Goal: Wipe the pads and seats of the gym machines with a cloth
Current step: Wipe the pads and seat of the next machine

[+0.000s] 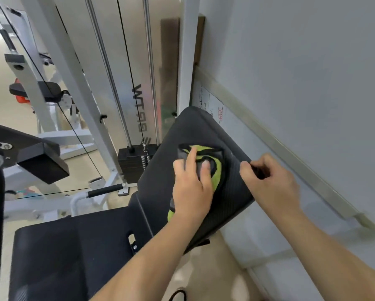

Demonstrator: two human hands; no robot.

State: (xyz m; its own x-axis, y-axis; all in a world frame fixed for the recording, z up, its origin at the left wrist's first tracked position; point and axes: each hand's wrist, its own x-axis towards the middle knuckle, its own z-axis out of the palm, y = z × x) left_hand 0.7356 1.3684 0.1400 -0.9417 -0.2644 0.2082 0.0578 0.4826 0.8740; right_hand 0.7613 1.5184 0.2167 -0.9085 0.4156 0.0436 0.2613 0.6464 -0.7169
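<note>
Green-black cloth [218, 169] is lying mid-way up the tilted black pad [182, 131], with the left hand [190, 187] pressing it flat-fingered, grip uncurled. Right hand [273, 185] is pinching the pad's right edge. Bare pad is stretching ahead of the cloth, upslope along its long axis.

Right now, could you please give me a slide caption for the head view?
Left hand presses a green-and-grey cloth onto the tilted black pad while the right hand grips its edge.
</note>
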